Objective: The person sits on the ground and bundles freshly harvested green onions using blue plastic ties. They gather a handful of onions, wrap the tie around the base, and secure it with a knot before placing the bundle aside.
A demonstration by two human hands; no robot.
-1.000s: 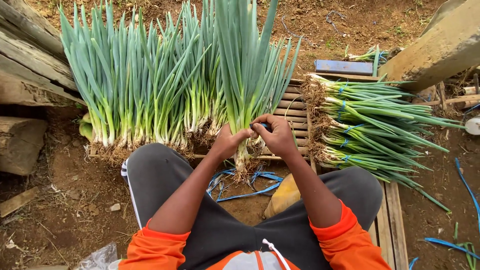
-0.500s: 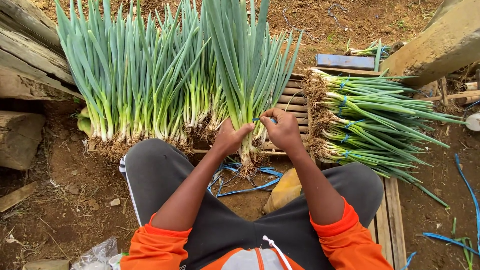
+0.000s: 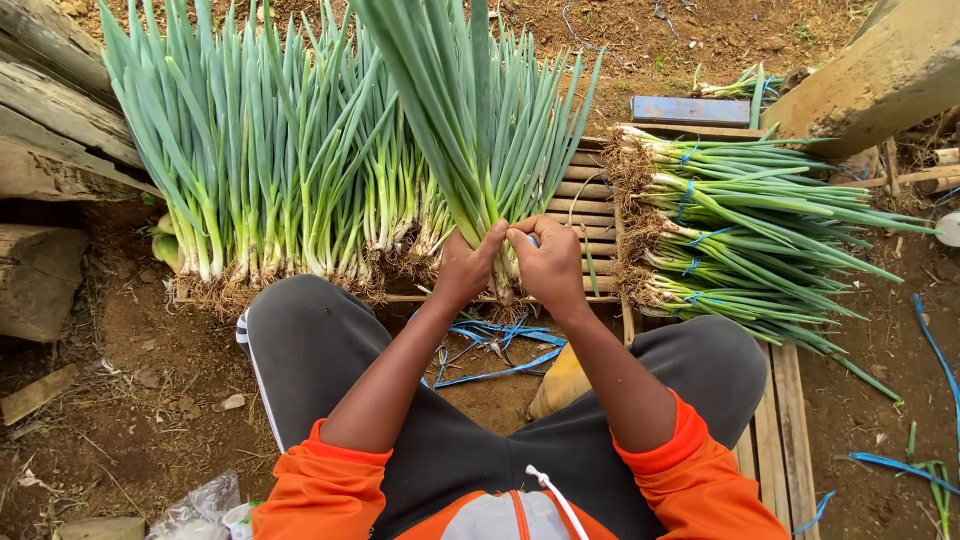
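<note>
Head view: both hands, left (image 3: 465, 268) and right (image 3: 550, 265), clench the bunch (image 3: 470, 130) near its roots; light, floppy leaves, firmer pale stalks; blue tie probably there.

Green leaves fading to white stems on the spring onions (image 3: 300, 150), brown tangled roots below. Blue ties band the stacked bunches (image 3: 740, 230). Orange sleeves (image 3: 690, 470), dark grey trousers (image 3: 320, 340), reddish-brown soil (image 3: 150, 400), blue strips (image 3: 500, 350).

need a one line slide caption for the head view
Both hands, left hand and right hand, grip a bunch of green onions beside tied bundles on a wooden pallet.
</note>
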